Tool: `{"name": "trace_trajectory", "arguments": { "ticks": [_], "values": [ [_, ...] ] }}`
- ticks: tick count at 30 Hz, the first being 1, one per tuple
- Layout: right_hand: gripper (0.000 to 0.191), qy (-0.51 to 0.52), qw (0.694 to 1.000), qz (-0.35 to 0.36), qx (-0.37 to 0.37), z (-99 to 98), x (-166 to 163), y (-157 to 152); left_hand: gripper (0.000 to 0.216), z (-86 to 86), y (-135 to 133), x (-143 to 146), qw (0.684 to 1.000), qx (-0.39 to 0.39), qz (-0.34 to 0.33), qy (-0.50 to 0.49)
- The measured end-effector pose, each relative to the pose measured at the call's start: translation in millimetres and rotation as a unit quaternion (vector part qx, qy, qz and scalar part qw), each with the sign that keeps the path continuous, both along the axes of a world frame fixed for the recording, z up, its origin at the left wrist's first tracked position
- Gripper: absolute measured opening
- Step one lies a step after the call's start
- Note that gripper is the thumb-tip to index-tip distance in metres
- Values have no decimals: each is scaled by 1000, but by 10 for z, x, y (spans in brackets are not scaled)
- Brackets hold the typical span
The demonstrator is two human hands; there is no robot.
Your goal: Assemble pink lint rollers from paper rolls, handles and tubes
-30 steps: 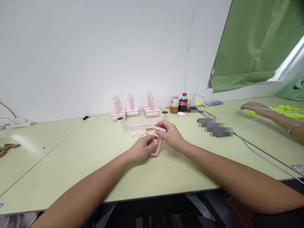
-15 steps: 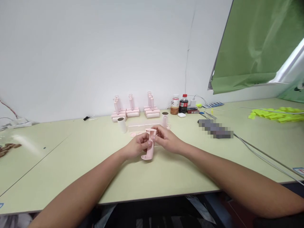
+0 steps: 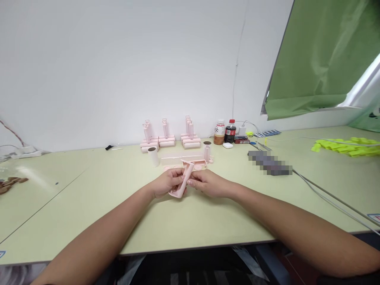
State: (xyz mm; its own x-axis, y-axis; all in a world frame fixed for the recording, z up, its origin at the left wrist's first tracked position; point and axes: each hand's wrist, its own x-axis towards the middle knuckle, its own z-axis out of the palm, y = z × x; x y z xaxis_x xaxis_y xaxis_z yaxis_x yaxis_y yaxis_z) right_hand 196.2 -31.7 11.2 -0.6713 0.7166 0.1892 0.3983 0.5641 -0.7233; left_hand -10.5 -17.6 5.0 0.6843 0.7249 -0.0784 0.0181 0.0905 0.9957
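Both of my hands meet over the middle of the pale green table (image 3: 89, 198). My left hand (image 3: 166, 182) is closed round a pink plastic handle piece (image 3: 181, 185), which slants from upper right to lower left. My right hand (image 3: 206, 183) pinches the same piece from the right side. Just behind my hands lie a clear plastic tray (image 3: 173, 160), a white paper roll (image 3: 153, 156) standing upright, small pink discs (image 3: 198, 166) and a small pink cylinder (image 3: 207, 152).
Finished pink rollers (image 3: 166, 136) stand in a row by the wall. Two bottles (image 3: 225, 132) and a charger sit to their right. Yellow-green parts (image 3: 347, 145) and cables (image 3: 326, 188) lie at right. Brown pieces (image 3: 8, 184) lie at far left. A green sheet hangs upper right.
Both hands drew nearer to me and lower, turning the pink piece so it now slants. Another person's arm at the right edge, seen a second ago, has gone.
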Motion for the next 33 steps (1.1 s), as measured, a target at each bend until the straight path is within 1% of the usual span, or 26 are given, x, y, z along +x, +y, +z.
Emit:
{"name": "trace_trajectory", "arguments": {
  "ticks": [5,12,16,20,23,25,29,31,33],
  "values": [
    [34,-13,999,-38,12,-34,-7,19,39,2,-10,13,999,41,12,0],
    [35,-17,999,-28,21,-11,-12,-12,40,8,-30,48,999,53,-1,-11],
    [38,-22,998,-40,36,-4,-23,-23,39,15,-37,56,998,63,0,-26],
    [41,-20,996,-76,38,-13,-41,-25,38,32,-29,51,999,41,7,-33],
    [42,1,993,-103,55,-6,-55,-40,38,35,-16,43,998,31,16,-47],
    [42,19,992,-98,71,9,-64,-59,39,27,-14,49,997,22,19,-69],
    [37,41,992,-52,109,23,-49,-54,39,33,-52,83,992,-17,14,-125],
    [33,44,988,-43,138,12,-3,7,37,85,-88,73,987,-28,-4,-159],
    [36,40,985,-55,156,4,72,102,34,178,-112,17,982,-16,-27,-187]
  ]
}}
